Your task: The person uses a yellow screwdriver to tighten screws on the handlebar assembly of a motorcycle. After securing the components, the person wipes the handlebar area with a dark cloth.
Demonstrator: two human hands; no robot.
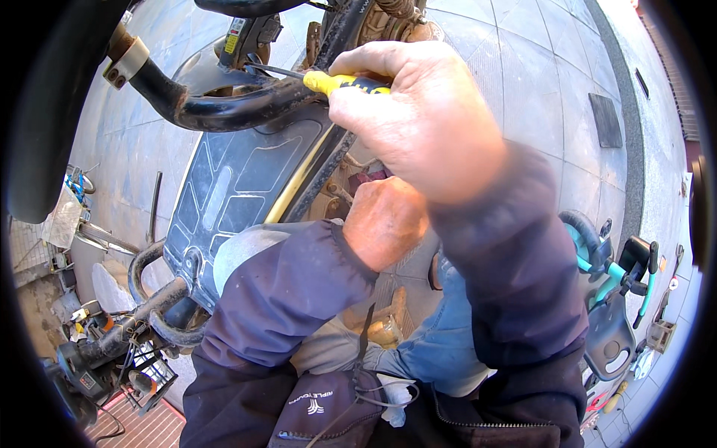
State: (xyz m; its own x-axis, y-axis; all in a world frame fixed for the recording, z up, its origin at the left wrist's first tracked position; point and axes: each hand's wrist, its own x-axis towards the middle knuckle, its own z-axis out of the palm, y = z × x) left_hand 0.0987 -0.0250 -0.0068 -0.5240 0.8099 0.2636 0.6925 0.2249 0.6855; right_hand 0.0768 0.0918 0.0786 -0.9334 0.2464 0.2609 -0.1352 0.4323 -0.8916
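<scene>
My right hand (429, 112) is closed around the yellow and black handle of a screwdriver (321, 82). Its thin dark shaft points left, and the tip is close to a black part with a yellow label (233, 36) above a bent black tube (224, 112). Below it, my left hand (387, 220) is curled beside the scooter's frame rail (325, 175); the right hand and its own back hide its fingertips and whatever they hold. The scooter's dark footboard (220, 187) with pale outlines lies left of both hands.
Scooter handlebars and wiring (112, 347) are at the lower left. On the right are a teal-framed item with a black seat (609, 340) and scattered tools. A dark flat mat (605, 119) lies on the paved floor (530, 89). A black tube (155, 205) lies left of the footboard.
</scene>
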